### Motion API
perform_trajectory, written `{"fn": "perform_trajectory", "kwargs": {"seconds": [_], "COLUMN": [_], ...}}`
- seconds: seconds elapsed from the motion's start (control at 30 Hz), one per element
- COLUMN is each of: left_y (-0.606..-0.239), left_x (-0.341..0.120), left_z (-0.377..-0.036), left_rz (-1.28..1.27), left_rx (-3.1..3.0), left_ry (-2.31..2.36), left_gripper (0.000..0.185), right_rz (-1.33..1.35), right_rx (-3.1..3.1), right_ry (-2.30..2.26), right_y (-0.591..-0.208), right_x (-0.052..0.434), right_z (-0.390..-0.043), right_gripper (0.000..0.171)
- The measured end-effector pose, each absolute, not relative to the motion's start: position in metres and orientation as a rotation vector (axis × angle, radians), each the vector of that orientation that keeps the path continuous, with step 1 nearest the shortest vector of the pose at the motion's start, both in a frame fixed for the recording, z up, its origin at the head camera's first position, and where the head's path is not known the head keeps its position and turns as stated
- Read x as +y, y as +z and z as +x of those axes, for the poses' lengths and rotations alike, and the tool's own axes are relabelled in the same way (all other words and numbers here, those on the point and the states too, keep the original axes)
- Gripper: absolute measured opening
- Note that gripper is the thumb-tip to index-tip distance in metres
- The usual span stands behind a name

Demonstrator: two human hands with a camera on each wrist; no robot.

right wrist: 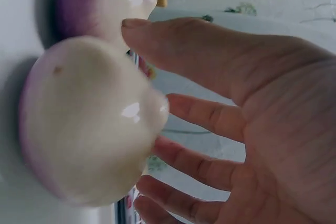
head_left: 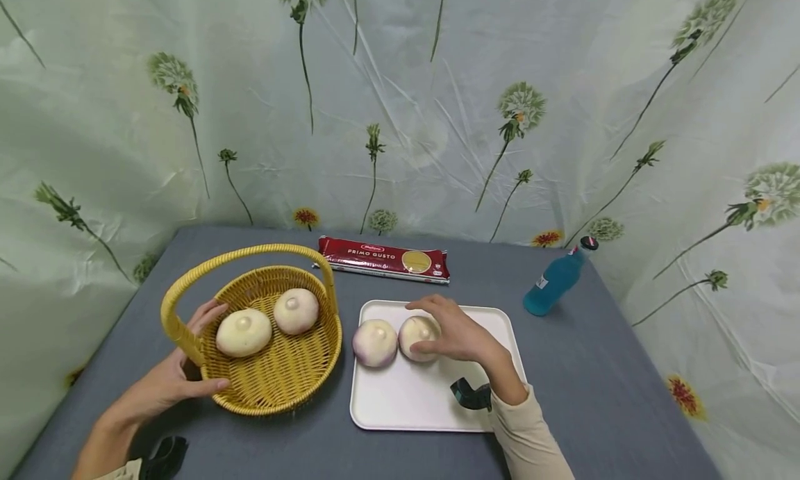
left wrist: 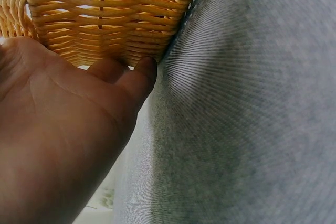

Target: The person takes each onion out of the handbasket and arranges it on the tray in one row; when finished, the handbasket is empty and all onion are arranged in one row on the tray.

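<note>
A grey cloth-covered table (head_left: 594, 396) fills the lower part of the head view, hemmed in on three sides by a pale green curtain printed with dandelion flowers (head_left: 437, 105) that hangs down to the table's far edge and both flanks.

Counted out: one woven yellow wicker basket with an arched handle (head_left: 275, 383), one white rectangular plastic tray with rounded corners (head_left: 406, 403), four round white turnips, one red flat packet of spaghetti (head_left: 382, 259) lying along the far edge, and one blue-filled bottle with a dark cap (head_left: 555, 280) standing tilted near the right rear corner, well apart from the tray.

Two turnips lie side by side in the basket, a larger cream one (head_left: 244, 332) and a smaller one (head_left: 296, 310) just beside it. The other two sit touching each other on the far part of the tray: a purple-tinged turnip (head_left: 375, 342) on the left and a white turnip with a faint purple base (head_left: 417, 335) on the right.

The left hand (head_left: 165, 383) rests against the basket's outer wall near the handle's foot, fingers straight and relaxed, fingertips (left wrist: 142, 74) touching the weave where it meets the table. The right hand (head_left: 455, 333) is spread wide over the right-hand tray turnip, fingers (right wrist: 199, 114) loosely extended round it; the wrist view shows a gap between palm and turnip, so it cups without closing on it
</note>
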State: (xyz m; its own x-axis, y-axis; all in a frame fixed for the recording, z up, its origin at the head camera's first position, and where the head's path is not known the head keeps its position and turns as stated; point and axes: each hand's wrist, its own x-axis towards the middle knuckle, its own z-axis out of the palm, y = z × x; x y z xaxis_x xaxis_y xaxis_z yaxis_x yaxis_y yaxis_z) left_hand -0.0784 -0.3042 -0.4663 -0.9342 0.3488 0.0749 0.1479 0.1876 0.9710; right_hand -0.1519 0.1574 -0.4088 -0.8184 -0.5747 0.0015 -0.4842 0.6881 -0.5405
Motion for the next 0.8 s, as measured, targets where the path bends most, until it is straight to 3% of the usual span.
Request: {"fn": "perform_trajectory", "kwargs": {"seconds": [0.8], "left_y": [-0.465], "left_x": [-0.303], "left_z": [-0.079], "left_rz": [0.43], "left_rx": [2.294], "left_ry": [1.824], "left_gripper": [0.107], "right_rz": [-1.149], "right_rx": [2.685], "right_ry": [-0.778], "right_y": [-0.374], "right_x": [0.107], "right_z": [-0.129], "right_gripper": [0.051]}}
